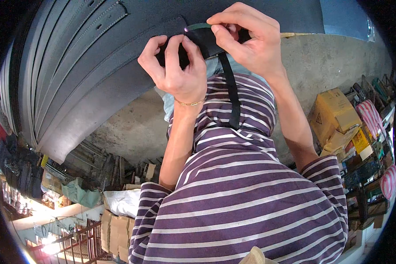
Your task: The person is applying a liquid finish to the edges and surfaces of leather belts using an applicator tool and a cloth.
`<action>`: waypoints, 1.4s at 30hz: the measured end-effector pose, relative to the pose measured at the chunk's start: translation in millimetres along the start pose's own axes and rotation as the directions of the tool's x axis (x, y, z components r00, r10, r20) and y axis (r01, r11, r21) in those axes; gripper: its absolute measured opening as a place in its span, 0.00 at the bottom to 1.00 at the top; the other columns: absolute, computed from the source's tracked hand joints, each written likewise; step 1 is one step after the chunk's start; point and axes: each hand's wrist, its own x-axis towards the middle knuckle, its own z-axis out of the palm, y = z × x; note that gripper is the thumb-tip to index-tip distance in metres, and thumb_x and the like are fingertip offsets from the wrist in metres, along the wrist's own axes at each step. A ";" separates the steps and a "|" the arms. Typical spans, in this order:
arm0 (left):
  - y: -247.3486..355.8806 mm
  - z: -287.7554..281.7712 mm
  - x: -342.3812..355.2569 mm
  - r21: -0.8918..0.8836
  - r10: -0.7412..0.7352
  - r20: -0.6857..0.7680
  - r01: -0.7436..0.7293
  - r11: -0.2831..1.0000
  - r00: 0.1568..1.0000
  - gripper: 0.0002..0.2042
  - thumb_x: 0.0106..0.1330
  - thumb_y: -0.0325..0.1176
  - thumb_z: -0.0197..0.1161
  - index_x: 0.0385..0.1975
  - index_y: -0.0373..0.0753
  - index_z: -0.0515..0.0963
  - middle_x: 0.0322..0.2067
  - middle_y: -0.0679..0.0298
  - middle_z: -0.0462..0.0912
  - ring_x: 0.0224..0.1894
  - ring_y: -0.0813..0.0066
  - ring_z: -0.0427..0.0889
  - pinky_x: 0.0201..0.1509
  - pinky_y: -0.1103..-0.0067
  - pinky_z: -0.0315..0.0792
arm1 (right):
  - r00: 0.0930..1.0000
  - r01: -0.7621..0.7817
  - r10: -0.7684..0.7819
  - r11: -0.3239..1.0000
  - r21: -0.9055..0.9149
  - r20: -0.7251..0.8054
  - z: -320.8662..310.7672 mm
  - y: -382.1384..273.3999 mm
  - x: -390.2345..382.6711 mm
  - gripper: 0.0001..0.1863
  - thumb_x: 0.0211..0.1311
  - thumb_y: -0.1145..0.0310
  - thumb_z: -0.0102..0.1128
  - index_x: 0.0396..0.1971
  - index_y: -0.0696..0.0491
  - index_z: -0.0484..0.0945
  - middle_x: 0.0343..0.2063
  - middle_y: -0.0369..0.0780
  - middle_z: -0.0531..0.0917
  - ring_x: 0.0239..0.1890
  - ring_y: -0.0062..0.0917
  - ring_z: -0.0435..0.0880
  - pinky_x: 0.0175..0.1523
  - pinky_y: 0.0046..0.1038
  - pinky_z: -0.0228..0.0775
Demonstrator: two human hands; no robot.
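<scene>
At the top centre, my right hand (253,46) pinches the end of a thin greenish strip (198,26), which has a bright glint at its left end. My left hand (176,75) is curled, fingertips pressed on a black piece (207,40) just below that strip; some fingertips are hidden. Both lie over a dark grey stitched panel (156,37). A black strap (232,99) hangs from under the work down over the purple-and-white striped clothing on my body.
Layered dark panels (57,75) curve across the upper left above a concrete floor (321,59). At the right are a cardboard box (332,116) and pink striped bundles (369,116). A green bag (80,192), stacked cartons (116,233) and metal railings (75,244) are at the lower left.
</scene>
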 end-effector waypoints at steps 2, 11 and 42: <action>-0.5 0.6 -0.6 -0.002 -0.002 -0.005 0.002 1.000 1.000 0.06 0.53 0.20 0.71 0.31 0.34 0.84 0.41 0.57 0.76 0.37 0.65 0.75 0.39 0.73 0.71 | 1.000 -0.001 0.001 1.000 -0.006 0.005 -0.5 -0.5 0.1 0.07 0.49 0.84 0.67 0.31 0.61 0.84 0.24 0.39 0.81 0.19 0.16 0.74 0.24 0.19 0.62; 1.3 -0.9 0.4 0.003 0.006 0.001 -0.006 1.000 1.000 0.06 0.52 0.20 0.71 0.30 0.34 0.85 0.41 0.57 0.76 0.37 0.65 0.75 0.38 0.73 0.71 | 1.000 0.006 -0.006 1.000 -0.016 0.021 -1.3 -1.9 -0.1 0.08 0.49 0.84 0.67 0.31 0.61 0.84 0.26 0.40 0.82 0.19 0.17 0.75 0.24 0.19 0.64; 2.4 1.7 6.4 -0.006 -0.038 0.008 0.038 0.999 0.999 0.12 0.52 0.27 0.77 0.37 0.37 0.86 0.40 0.58 0.71 0.39 0.65 0.72 0.40 0.73 0.68 | 0.969 -0.052 0.127 0.943 0.328 -0.211 5.2 13.6 -5.8 0.06 0.60 0.88 0.59 0.36 0.67 0.81 0.32 0.38 0.79 0.26 0.13 0.76 0.29 0.15 0.65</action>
